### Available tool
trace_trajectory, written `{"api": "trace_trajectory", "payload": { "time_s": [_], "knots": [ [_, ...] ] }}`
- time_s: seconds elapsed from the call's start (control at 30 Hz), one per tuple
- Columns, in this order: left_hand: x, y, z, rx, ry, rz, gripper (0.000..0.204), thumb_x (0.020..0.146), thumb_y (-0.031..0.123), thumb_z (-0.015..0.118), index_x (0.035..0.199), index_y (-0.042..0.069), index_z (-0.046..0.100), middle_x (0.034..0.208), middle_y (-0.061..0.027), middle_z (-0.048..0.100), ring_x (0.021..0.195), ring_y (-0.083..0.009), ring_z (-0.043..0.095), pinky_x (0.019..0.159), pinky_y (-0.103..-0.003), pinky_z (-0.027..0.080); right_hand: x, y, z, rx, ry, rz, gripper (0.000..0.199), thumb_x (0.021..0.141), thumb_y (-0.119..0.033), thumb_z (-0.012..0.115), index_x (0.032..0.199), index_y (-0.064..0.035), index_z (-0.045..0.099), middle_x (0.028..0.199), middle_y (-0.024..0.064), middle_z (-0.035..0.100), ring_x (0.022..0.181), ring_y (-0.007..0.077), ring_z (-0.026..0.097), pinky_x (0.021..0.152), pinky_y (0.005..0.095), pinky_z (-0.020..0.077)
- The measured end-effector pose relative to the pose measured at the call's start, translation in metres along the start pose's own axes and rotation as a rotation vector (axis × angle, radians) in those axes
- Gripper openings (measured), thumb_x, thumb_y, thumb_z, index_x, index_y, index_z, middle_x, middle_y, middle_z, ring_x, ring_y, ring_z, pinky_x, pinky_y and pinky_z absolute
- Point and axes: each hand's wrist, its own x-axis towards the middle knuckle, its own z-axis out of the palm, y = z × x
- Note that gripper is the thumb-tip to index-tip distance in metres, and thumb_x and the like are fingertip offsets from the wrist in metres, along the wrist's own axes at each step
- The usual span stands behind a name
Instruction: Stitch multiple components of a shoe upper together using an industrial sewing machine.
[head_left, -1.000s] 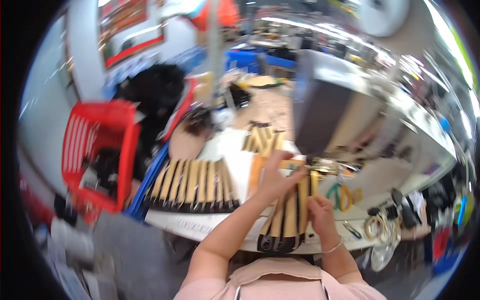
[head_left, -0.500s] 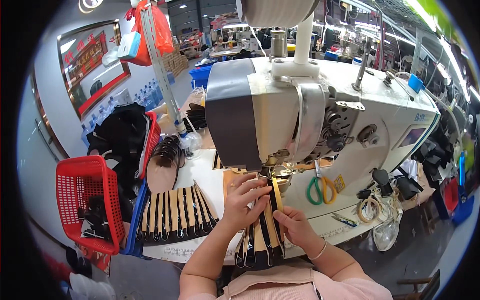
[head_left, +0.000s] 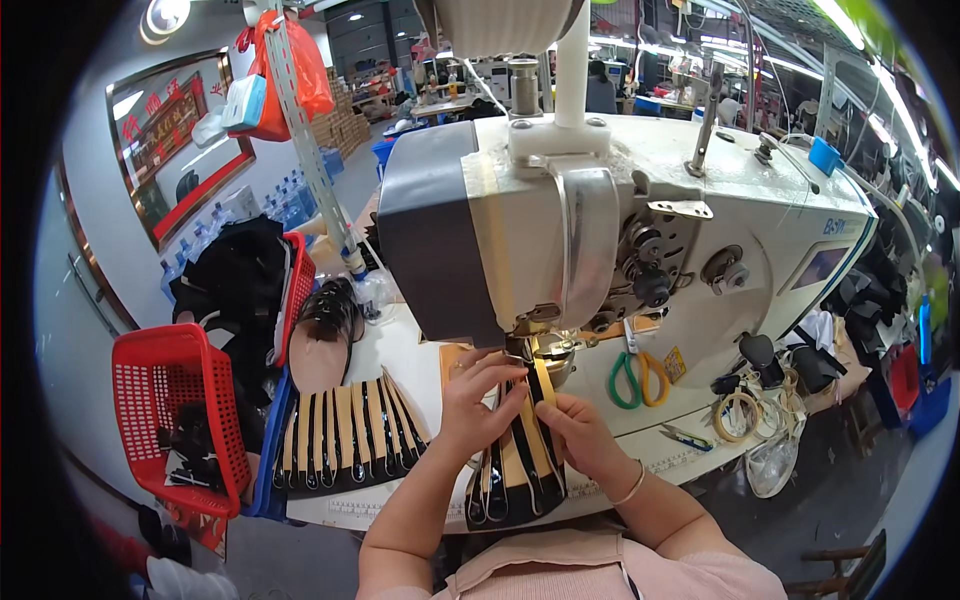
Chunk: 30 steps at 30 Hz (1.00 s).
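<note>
Down at the desk (head_left: pixel 400 350), we press a striped piece (head_left: pixel 515 470) (black and tan bands) flat under the sewing machine (head_left: pixel 620 230). Our left hand (head_left: pixel 478 400) lies on its upper left part, fingers (head_left: pixel 500 375) spread and bent onto the strips, near the needle area. Our right hand (head_left: pixel 580 435) pinches a tan strip at the right side, fingers clenched on it. To the left lies a second striped piece (head_left: pixel 345 435), and further left a red basket (head_left: pixel 165 420). Green scissors (head_left: pixel 630 380) rest right of the needle.
</note>
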Motion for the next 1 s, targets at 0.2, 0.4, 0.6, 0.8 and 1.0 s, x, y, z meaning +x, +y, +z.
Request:
{"api": "trace_trajectory", "payload": {
  "time_s": [0.2, 0.4, 0.6, 0.8, 1.0],
  "knots": [
    [0.0, 0.01, -0.005, 0.01, -0.026, 0.034, 0.02, 0.068, 0.012, 0.067, 0.088, 0.009, 0.065, 0.094, -0.0107, 0.062, 0.097, -0.03, 0.053, 0.083, -0.038, 0.04, 0.007, 0.0, -0.001, -0.02, 0.037, -0.016, 0.018, 0.089, -0.02, 0.049, 0.085, -0.005, 0.058, 0.067, -0.0051, 0.054, 0.051, -0.0013, 0.045, 0.041, 0.0143, 0.0332],
    [-0.003, 0.008, -0.004, 0.01, -0.06, -0.057, 0.025, 0.068, 0.014, 0.068, 0.092, 0.008, 0.065, 0.098, -0.0116, 0.061, 0.102, -0.032, 0.051, 0.084, -0.039, 0.04, 0.003, -0.011, -0.002, -0.162, 0.051, -0.019, 0.018, 0.087, -0.02, 0.053, 0.082, -0.0041, 0.058, 0.066, -0.0058, 0.054, 0.052, -0.0005, 0.044, 0.044, 0.0155, 0.0335],
    [-0.033, 0.055, -0.02, 0.181, -0.405, 0.05, 0.058, 0.062, 0.043, 0.072, 0.109, 0.014, 0.057, 0.133, -0.0133, 0.035, 0.123, -0.0356, 0.031, 0.097, -0.052, 0.02, -0.037, 0.005, -0.026, -0.278, 0.012, 0.043, 0.018, 0.085, -0.015, 0.056, 0.095, 0.0004, 0.06, 0.076, -0.0013, 0.06, 0.066, 0.0042, 0.052, 0.057, 0.019, 0.0431],
    [-0.083, 0.07, -0.002, 0.458, -0.315, 0.105, 0.053, 0.065, 0.029, 0.07, 0.114, 0.015, 0.054, 0.129, -0.0034, 0.043, 0.123, -0.0305, 0.032, 0.1, -0.05, 0.014, -0.06, 0.007, -0.022, -0.149, -0.01, 0.062, 0.024, 0.088, -0.012, 0.049, 0.105, 0.0043, 0.054, 0.092, 0.0074, 0.06, 0.077, 0.0118, 0.058, 0.065, 0.0263, 0.0518],
    [-0.092, 0.073, 0.002, 0.389, -0.234, 0.049, 0.047, 0.065, 0.019, 0.069, 0.11, 0.015, 0.057, 0.123, -0.0019, 0.049, 0.121, -0.0302, 0.035, 0.1, -0.048, 0.016, -0.071, 0.015, -0.024, 0.093, -0.159, 0.135, 0.03, 0.092, -0.018, 0.042, 0.11, 0.0054, 0.049, 0.098, 0.0116, 0.059, 0.085, 0.0212, 0.06, 0.077, 0.0336, 0.0502]
  ]
}}
